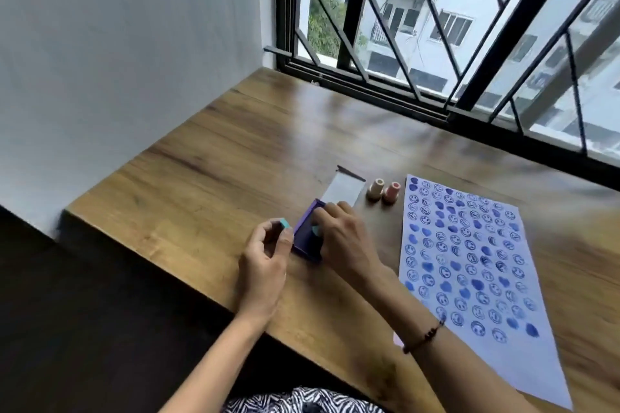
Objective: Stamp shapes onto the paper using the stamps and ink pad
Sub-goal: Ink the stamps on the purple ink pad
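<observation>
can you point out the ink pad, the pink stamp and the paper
ink pad [303, 234]: head view, on its dark inked surface, left of the right hand.
pink stamp [391, 193]: head view, on its body.
paper [523, 365]: head view, on a bare patch near its lower edge.

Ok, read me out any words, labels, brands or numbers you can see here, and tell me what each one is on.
No readable text anywhere.
Paper: only blue stamped smiley faces and hearts, no words or numbers.
Ink pad, its lid, two stamps standing beside the lid: no label visible.
Teal stamps in the left hand and right hand: mostly hidden, no markings visible.
</observation>
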{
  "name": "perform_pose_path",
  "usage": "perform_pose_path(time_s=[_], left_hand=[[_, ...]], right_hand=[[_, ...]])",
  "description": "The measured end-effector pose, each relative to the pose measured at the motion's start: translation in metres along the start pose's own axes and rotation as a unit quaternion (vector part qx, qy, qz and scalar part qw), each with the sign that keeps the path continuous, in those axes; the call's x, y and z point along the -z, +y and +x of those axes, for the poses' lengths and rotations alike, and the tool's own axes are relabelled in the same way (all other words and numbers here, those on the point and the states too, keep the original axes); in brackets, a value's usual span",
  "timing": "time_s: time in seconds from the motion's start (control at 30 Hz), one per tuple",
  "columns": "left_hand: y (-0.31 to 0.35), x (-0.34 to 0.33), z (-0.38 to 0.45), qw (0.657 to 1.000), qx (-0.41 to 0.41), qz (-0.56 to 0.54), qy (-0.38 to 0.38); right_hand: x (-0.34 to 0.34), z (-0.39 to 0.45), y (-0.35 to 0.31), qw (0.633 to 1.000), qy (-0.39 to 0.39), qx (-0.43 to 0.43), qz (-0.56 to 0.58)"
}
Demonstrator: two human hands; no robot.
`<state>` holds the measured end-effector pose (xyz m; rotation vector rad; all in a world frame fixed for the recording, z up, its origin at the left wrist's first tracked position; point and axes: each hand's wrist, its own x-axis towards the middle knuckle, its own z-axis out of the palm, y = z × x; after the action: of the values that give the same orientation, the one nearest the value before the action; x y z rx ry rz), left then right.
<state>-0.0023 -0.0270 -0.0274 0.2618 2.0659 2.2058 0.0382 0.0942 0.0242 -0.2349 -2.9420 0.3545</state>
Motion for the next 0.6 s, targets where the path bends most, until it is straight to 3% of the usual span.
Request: perform_pose_path(time_s=[0.17, 0.3, 0.43, 0.53, 0.6], left_hand=[[-0.002, -0.003, 0.004, 1.000, -0.003, 0.005, -0.002], [-0.001, -0.002, 0.005, 1.000, 0.005, 0.018, -0.003], [0.002, -0.003, 0.004, 1.000, 0.001, 0.020, -0.002], [0.000, -0.002, 0.003, 0.999, -0.007, 0.031, 0.006], [-0.001, -0.002, 0.001, 1.000, -0.011, 0.026, 0.013]], right_hand=[[0.016, 0.018, 0.005, 0.997, 0.043, -0.022, 0.055], [0.004, 0.014, 0.001, 0.999, -0.049, 0.017, 0.017], [0.010, 0.020, 0.004, 0.999, -0.026, 0.016, 0.033], [0.009, 0.018, 0.000, 0.997, -0.069, 0.011, 0.038], [0.015, 0.021, 0.002, 0.998, -0.043, 0.005, 0.049]])
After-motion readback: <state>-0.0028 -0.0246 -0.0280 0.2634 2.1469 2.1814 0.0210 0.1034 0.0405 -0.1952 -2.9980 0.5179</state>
